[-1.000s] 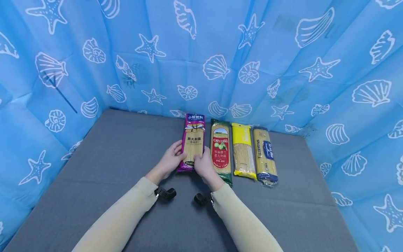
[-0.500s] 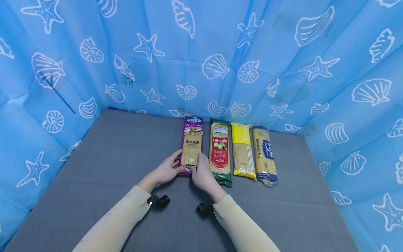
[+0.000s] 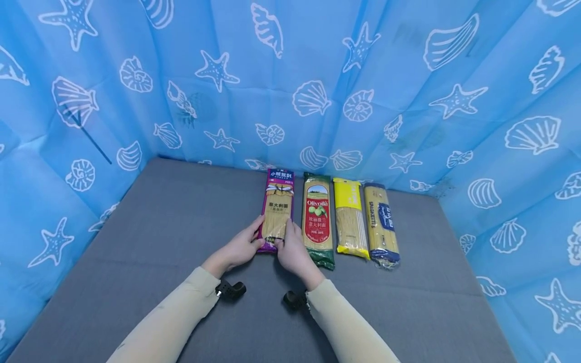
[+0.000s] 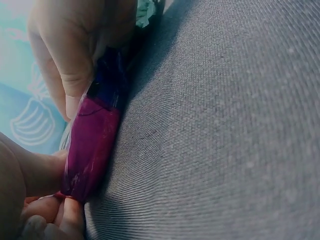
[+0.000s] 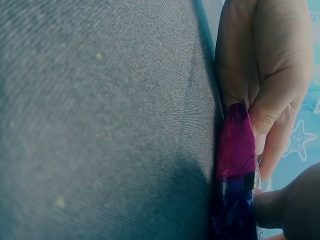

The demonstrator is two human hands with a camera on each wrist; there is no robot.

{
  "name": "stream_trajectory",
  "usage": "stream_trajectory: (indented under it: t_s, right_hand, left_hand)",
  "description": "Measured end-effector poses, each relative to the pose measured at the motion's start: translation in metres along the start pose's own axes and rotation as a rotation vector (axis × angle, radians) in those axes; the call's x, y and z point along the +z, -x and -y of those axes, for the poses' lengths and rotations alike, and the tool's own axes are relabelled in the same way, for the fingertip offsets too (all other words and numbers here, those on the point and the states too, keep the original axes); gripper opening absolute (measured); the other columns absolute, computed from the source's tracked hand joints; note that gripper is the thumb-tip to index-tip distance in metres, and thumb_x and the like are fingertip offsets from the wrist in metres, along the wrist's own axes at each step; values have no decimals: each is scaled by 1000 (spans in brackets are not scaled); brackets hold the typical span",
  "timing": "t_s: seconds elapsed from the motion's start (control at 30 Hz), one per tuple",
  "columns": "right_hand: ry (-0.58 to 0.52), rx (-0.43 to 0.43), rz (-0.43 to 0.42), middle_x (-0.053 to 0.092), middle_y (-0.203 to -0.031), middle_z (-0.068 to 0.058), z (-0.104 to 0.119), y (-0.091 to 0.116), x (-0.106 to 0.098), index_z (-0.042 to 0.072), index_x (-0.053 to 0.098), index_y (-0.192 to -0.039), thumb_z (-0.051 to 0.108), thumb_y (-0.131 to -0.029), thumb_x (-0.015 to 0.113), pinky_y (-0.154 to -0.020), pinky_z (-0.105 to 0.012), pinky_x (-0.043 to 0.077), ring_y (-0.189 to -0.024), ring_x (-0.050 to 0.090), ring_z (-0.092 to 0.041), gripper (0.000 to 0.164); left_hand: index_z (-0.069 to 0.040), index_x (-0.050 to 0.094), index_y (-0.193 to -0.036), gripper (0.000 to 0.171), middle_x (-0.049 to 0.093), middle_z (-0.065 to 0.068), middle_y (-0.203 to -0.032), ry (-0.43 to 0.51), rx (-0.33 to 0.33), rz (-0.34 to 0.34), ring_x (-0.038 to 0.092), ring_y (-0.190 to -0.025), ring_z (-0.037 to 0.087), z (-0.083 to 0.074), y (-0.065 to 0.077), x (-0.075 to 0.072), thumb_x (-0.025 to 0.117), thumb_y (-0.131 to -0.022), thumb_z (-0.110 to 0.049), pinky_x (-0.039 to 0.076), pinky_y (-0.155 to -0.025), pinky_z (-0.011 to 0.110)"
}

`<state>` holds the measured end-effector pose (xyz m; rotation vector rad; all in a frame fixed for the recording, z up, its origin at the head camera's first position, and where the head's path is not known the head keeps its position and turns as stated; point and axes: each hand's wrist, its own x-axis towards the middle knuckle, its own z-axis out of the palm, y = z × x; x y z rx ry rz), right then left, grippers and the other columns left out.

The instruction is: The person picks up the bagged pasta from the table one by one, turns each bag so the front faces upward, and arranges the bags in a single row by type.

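Note:
A purple spaghetti packet (image 3: pixel 277 209) lies on the grey table at the left end of a row of pasta packets. My left hand (image 3: pixel 238 247) grips its lower left edge, thumb on top and fingers along the side. On the lower right edge, my right hand (image 3: pixel 295 252) holds it the same way, thumb over the front. In the left wrist view the packet's purple end (image 4: pixel 92 145) sits between both hands, low against the cloth. The right wrist view shows that end (image 5: pixel 237 145) too, with the left thumb and fingers pinching its far corner.
Right of the purple packet lie a green and red Olivoilà spaghetti packet (image 3: pixel 318 222), a yellow noodle packet (image 3: pixel 351 217) and a blue spaghetti packet (image 3: pixel 382 224), side by side. Behind the grey table (image 3: pixel 181 212) hangs a blue shell-patterned curtain (image 3: pixel 272 65).
The purple packet has come slightly toward me and its lower end has settled level with the table, both hands moving with it. Over the last half second little has moved.

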<state>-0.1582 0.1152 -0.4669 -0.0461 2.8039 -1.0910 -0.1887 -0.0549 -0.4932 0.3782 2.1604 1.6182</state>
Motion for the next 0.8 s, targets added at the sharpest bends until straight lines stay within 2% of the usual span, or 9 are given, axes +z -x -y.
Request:
stream_trajectory:
  t_s: [0.17,0.37,0.43,0.57,0.63,0.7,0.8]
  right_hand:
    - [-4,4,9,19,-152,-29,2,0,1,-3,14,-153,17,-101,51,-110,-50,28,-139,25,-40,67]
    - [5,24,21,16,-153,-29,3,0,0,-3,12,-152,17,-101,50,-111,-49,26,-140,22,-40,67]
    - [15,36,24,16,-153,-30,2,1,-2,-4,12,-152,17,-101,50,-111,-49,26,-140,21,-41,67]
    - [5,20,38,18,-152,-30,0,3,-11,-6,15,-151,17,-101,51,-111,-49,27,-139,24,-41,66]
    - [3,-14,17,20,-152,-28,-2,5,-19,-5,19,-151,18,-100,52,-110,-50,29,-139,26,-39,65]
    - [40,-63,-31,22,-152,-25,-5,8,-30,-1,23,-151,21,-99,55,-109,-50,30,-139,27,-36,65]
    - [213,-173,-157,25,-153,-21,-14,14,-46,4,29,-151,25,-97,59,-108,-52,32,-137,31,-35,65]
  left_hand:
    - [-16,11,-157,68,5,8,-161,-1,-3,5,22,-142,28,2,0,-1,48,-100,-3,23,-113,39]
    - [-14,11,-156,68,4,8,-161,8,13,19,24,-141,30,2,0,-1,48,-100,-2,25,-112,38]
    - [-12,11,-156,68,4,10,-161,10,30,31,24,-141,32,2,-1,1,48,-100,-1,26,-111,39]
    - [-13,13,-156,68,6,10,-161,-16,20,26,26,-140,32,0,0,2,49,-100,-3,28,-110,39]
    - [-11,14,-156,67,8,12,-160,-71,29,15,27,-140,32,-2,0,2,50,-100,-4,28,-110,40]
    - [-8,14,-155,66,11,14,-160,-173,50,4,24,-141,32,-5,1,2,50,-100,-7,25,-112,43]
    - [-5,15,-155,66,14,18,-159,-393,107,-53,18,-143,35,-14,6,-1,51,-101,-14,19,-114,49]
